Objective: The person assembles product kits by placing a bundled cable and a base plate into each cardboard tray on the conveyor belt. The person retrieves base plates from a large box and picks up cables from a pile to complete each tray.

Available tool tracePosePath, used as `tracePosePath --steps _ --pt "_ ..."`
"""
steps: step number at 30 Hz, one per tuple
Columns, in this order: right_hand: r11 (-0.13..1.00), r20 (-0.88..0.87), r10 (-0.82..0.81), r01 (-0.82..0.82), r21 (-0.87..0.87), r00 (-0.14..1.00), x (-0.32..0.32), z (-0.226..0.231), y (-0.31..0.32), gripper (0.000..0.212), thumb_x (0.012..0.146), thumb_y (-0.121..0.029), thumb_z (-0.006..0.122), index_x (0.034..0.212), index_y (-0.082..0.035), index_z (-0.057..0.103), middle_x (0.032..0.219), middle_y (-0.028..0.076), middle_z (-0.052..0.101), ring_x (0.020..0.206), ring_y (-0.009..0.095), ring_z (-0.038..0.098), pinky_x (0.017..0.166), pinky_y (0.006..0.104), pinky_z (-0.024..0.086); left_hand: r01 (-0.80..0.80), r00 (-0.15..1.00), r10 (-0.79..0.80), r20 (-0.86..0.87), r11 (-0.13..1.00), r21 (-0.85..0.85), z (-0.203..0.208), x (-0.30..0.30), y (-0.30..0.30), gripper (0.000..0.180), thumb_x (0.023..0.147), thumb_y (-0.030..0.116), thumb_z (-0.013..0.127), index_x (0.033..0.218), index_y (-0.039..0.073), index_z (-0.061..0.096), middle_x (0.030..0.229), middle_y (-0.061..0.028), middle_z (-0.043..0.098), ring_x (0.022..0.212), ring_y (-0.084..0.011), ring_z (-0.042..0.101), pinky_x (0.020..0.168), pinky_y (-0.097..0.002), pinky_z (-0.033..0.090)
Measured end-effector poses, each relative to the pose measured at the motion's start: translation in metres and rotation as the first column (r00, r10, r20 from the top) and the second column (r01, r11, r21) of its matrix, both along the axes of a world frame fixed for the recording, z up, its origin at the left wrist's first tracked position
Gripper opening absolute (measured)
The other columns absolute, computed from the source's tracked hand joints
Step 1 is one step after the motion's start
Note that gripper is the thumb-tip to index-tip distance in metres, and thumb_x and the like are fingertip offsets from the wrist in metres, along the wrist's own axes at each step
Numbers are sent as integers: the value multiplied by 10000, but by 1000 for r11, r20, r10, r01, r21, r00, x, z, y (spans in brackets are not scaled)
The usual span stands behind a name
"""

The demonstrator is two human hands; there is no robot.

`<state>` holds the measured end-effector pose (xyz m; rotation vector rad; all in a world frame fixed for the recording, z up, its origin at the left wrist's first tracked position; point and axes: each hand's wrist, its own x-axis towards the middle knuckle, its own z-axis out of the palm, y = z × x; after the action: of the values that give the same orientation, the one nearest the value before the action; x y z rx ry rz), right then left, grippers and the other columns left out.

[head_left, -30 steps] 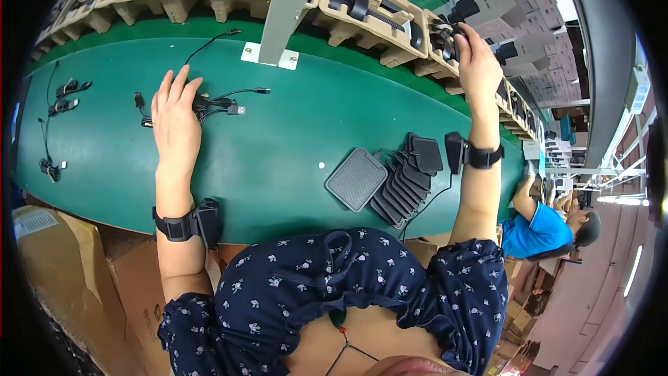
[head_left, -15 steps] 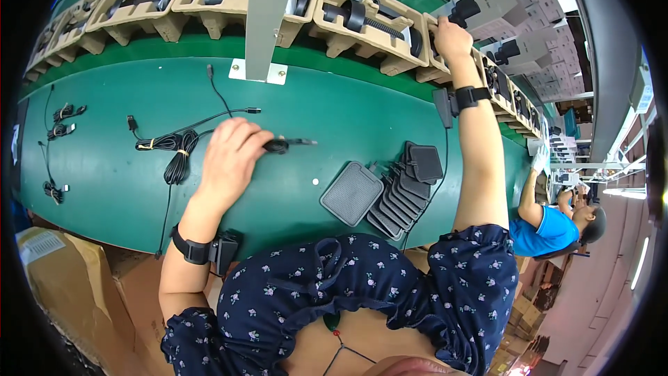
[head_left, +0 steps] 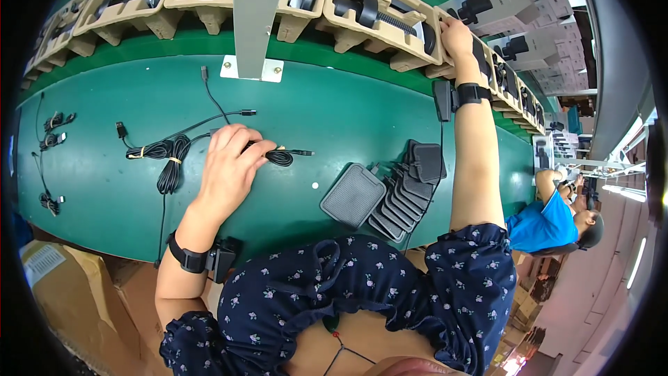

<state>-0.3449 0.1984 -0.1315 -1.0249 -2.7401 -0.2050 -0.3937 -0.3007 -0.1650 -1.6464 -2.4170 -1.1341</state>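
Observation:
My left hand (head_left: 233, 160) is closed on a bundled black cable (head_left: 280, 157), its loops and plug sticking out past the fingertips. Left of that hand lie more bundled black cables (head_left: 168, 160) on the green table (head_left: 334, 118). At the far right my right hand (head_left: 456, 38) reaches down into a tan moulded tray (head_left: 440, 69) in the row behind the table. Its fingers are bent inside the tray, and what they grip is hidden. Black flat pads (head_left: 353, 196) lie fanned out between my forearms.
More tan trays (head_left: 379, 14) with black parts line the far edge. A grey metal post (head_left: 257, 21) is bolted to the table. White boxes (head_left: 501, 3) are stacked at the far right. A co-worker in blue (head_left: 550, 226) sits further right. Cardboard (head_left: 62, 285) stands at the lower left.
My left hand has turned slightly, and the bundle's loops now show more. My right hand stays at the tray with a small shift. The co-worker's arm has moved.

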Motion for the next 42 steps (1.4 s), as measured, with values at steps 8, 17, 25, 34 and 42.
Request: tracePosePath --steps 8,17,25,34,42 --pt "997 -174 71 -64 46 982 2 -7 10 225 824 -261 605 860 -51 536 799 216 627 813 426 592 705 496 468 24 1000 -24 13 1000 -14 -7 -7 2 219 714 80 672 930 107 642 889 -35 540 917 -252 502 810 -383 398" --pt "900 -105 371 -329 285 923 48 35 -99 211 833 -171 613 994 -40 573 988 168 596 941 351 574 781 450 476 35 999 -35 7 999 -25 -20 -13 -1 201 751 103 670 949 115 637 906 -29 544 956 -241 499 838 -363 392" --pt "444 261 896 -720 -533 360 111 22 -281 638 618 -290 753 1183 -113 515 1127 64 520 1021 242 528 840 344 432 35 999 -34 -13 999 36 -24 -15 3 226 715 81 695 931 97 633 909 -35 549 956 -241 508 834 -360 409" --pt "400 5 906 -850 -343 424 94 20 -267 247 706 -239 699 771 -65 536 705 82 521 699 283 569 596 377 467 -3 1000 3 -3 999 46 -29 -18 1 235 689 53 707 905 80 618 926 -42 552 963 -252 510 836 -374 416" --pt "839 -694 227 -498 -217 684 48 57 -113 240 876 -216 644 767 -25 548 639 -63 476 576 31 342 493 214 300 -11 999 11 49 1000 2 -18 -12 1 233 688 47 709 900 69 614 932 -54 543 960 -263 508 838 -377 417"
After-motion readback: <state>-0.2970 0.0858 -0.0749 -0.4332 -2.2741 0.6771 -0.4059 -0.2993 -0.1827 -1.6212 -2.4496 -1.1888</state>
